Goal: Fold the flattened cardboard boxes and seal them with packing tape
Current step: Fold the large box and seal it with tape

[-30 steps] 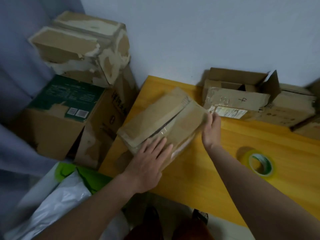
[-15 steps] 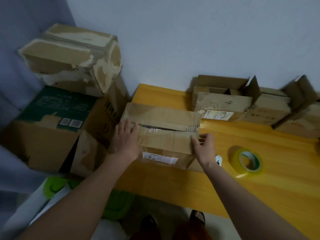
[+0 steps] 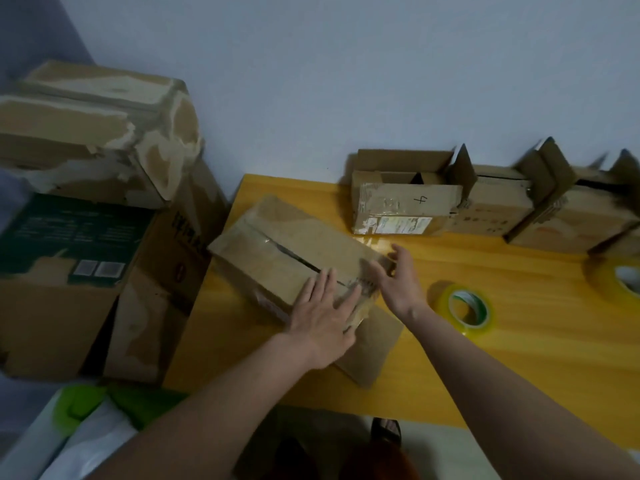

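On the worktop (image 3: 519,341) my left hand (image 3: 323,318) presses flat, fingers straight, keeping the box (image 3: 277,258) flaps closed. My right hand (image 3: 398,282), fingers relaxed, steadies its end, probably before I take the tape (image 3: 465,311).

Box in work (image 3: 277,251): we note a brown cardboard box lying askew on the table's left end, top flaps closed, a seam running along the middle with clear tape over part of it; one flap (image 3: 372,344) lies flat on the table at its near end.
Tape roll (image 3: 467,308): clear packing tape on a green-and-white core, lying flat to the right of the box, apart from it.
Second roll (image 3: 623,278): at the right frame edge, blurred.
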Action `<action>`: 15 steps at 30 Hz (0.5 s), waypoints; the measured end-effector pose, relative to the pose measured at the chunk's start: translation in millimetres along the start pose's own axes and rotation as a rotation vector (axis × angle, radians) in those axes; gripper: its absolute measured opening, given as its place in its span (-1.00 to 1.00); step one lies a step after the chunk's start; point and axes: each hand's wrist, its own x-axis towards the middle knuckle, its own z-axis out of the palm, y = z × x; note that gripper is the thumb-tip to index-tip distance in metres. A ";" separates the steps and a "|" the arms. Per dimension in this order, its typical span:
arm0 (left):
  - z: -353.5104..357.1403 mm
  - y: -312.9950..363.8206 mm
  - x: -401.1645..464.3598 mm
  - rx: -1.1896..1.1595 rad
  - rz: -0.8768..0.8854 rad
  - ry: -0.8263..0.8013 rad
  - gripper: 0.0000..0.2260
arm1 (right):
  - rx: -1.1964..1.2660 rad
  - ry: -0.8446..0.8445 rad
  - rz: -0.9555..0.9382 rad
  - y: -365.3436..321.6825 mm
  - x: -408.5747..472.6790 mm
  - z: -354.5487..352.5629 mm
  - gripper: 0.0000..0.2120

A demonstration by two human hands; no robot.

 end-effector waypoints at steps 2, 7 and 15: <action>1.4 -16.6 -7.0 0.070 0.098 0.003 -0.35 | 0.015 -0.130 0.018 3.3 1.9 4.4 -0.56; -0.9 -32.9 -6.8 0.058 -0.033 0.035 -0.26 | 0.209 -0.093 -0.011 11.8 -16.9 23.6 -0.65; 3.3 -13.7 19.1 0.084 -0.238 0.133 -0.22 | 0.011 -0.181 -0.004 35.3 -10.6 -2.7 -0.65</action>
